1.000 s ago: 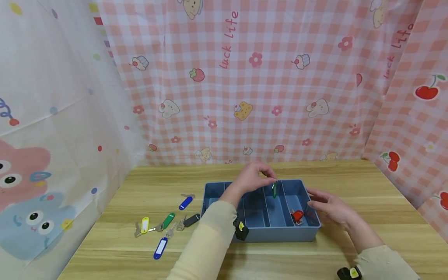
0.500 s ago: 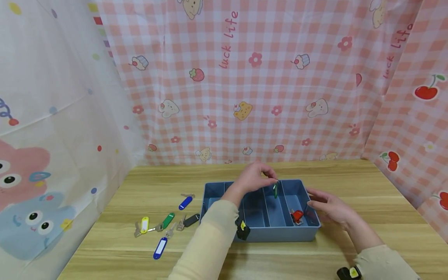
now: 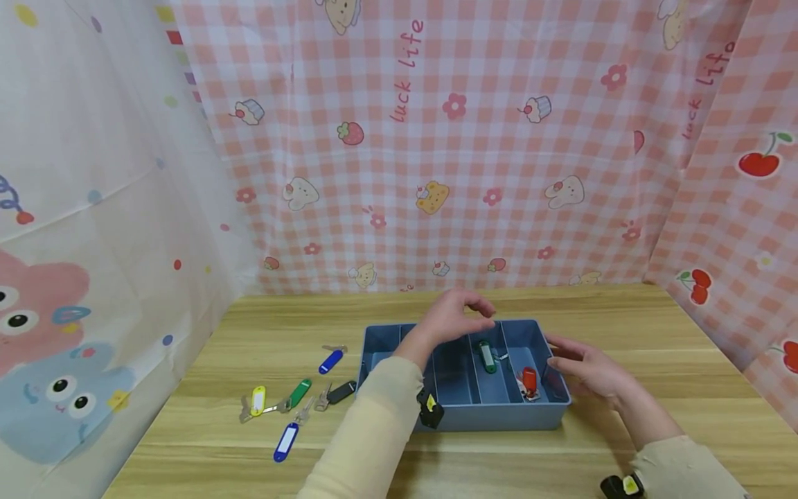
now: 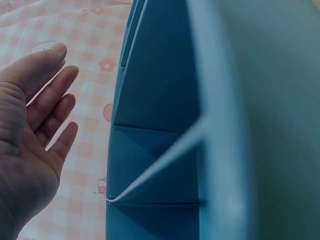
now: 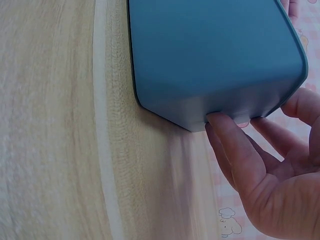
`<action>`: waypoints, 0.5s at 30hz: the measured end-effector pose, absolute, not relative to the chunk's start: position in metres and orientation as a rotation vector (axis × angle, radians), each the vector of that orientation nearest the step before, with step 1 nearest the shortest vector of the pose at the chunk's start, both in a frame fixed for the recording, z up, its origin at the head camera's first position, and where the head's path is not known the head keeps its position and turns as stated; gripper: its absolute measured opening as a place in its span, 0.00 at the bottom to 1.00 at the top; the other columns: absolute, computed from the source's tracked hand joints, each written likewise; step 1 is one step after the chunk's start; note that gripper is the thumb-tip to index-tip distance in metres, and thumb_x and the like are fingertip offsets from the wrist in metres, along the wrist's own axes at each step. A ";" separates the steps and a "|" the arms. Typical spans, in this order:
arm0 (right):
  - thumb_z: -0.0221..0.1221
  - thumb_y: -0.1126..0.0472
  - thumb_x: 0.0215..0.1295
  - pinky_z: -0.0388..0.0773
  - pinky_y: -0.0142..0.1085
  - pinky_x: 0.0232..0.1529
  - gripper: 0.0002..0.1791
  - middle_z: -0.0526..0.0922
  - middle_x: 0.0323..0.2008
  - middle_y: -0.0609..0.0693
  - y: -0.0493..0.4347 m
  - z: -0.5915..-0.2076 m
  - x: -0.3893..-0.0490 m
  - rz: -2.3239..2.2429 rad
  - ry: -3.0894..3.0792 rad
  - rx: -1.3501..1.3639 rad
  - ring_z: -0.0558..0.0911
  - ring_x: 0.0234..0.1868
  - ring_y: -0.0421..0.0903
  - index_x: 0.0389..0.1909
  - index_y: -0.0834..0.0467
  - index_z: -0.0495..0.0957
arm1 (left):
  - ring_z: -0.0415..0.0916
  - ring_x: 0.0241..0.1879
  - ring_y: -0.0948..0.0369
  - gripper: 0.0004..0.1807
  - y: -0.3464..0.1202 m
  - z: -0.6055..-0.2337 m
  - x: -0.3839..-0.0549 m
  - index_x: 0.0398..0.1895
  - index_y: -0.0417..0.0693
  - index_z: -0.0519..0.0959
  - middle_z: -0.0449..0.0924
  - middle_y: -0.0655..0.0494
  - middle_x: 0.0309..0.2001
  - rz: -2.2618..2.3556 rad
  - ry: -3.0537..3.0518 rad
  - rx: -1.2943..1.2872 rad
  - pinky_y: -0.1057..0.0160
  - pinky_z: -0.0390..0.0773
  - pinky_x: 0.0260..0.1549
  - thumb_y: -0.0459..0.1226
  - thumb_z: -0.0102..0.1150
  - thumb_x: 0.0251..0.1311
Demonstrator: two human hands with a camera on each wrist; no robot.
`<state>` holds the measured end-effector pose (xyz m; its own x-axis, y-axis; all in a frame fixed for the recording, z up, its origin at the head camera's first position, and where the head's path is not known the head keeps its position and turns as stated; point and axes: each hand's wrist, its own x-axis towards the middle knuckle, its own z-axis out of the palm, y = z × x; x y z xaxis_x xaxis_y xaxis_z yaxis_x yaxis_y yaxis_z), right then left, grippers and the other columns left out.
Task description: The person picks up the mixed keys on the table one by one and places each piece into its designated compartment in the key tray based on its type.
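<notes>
My left hand point(image 3: 458, 317) hovers over the back rim of a blue divided box point(image 3: 499, 418), thumb and fingers apart with nothing between them. Beneath it, a green key tag point(image 3: 487, 357) with a white label lies in the second compartment from the right, its key to the right. The rightmost compartment holds a red key tag point(image 3: 529, 380) with metal keys. At the box's right end, my right hand point(image 3: 589, 371) touches the outer wall. The right wrist view has its fingers point(image 5: 232, 142) extended against that wall, the thumb up by the rim.
Left of the box, several tagged keys lie on the wooden table point(image 3: 206, 443): blue tags point(image 3: 331, 361), a yellow tag point(image 3: 258, 400), a green tag point(image 3: 300, 393) and a black tag point(image 3: 341, 393). A pink checked cloth point(image 3: 455, 159) hangs behind.
My left hand has let go of the green key tag, which has dropped into the compartment below. The red tag has turned slightly. My right hand has stayed at the box's end.
</notes>
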<state>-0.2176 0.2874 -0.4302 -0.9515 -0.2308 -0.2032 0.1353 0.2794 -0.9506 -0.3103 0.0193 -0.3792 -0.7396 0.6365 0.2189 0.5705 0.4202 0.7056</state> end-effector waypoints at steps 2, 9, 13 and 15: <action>0.54 0.61 0.74 0.72 0.61 0.55 0.36 0.50 0.72 0.75 0.287 -0.430 -0.218 -1.718 2.252 -0.078 0.62 0.67 0.70 0.75 0.67 0.49 | 0.77 0.51 0.56 0.13 0.018 -0.377 -0.309 0.48 0.47 0.85 0.84 0.61 0.45 1.223 2.576 1.114 0.62 0.73 0.56 0.39 0.68 0.62; 0.54 0.61 0.74 0.72 0.61 0.55 0.36 0.50 0.72 0.75 0.287 -0.430 -0.218 -1.719 2.248 -0.079 0.62 0.67 0.70 0.75 0.67 0.49 | 0.76 0.53 0.62 0.17 0.014 -0.370 -0.300 0.53 0.48 0.83 0.83 0.61 0.50 1.201 2.549 1.224 0.65 0.72 0.56 0.42 0.68 0.62; 0.54 0.60 0.74 0.72 0.61 0.56 0.36 0.50 0.72 0.74 0.287 -0.429 -0.217 -1.706 2.257 -0.078 0.61 0.68 0.70 0.75 0.67 0.50 | 0.75 0.54 0.63 0.18 0.012 -0.366 -0.294 0.55 0.47 0.82 0.82 0.57 0.53 1.166 2.537 1.323 0.67 0.71 0.56 0.41 0.68 0.62; 0.54 0.60 0.74 0.72 0.60 0.56 0.36 0.50 0.72 0.74 0.287 -0.429 -0.217 -1.699 2.262 -0.081 0.61 0.68 0.70 0.75 0.67 0.50 | 0.75 0.54 0.64 0.19 0.010 -0.365 -0.292 0.55 0.46 0.81 0.82 0.56 0.54 1.153 2.534 1.368 0.67 0.70 0.57 0.40 0.67 0.62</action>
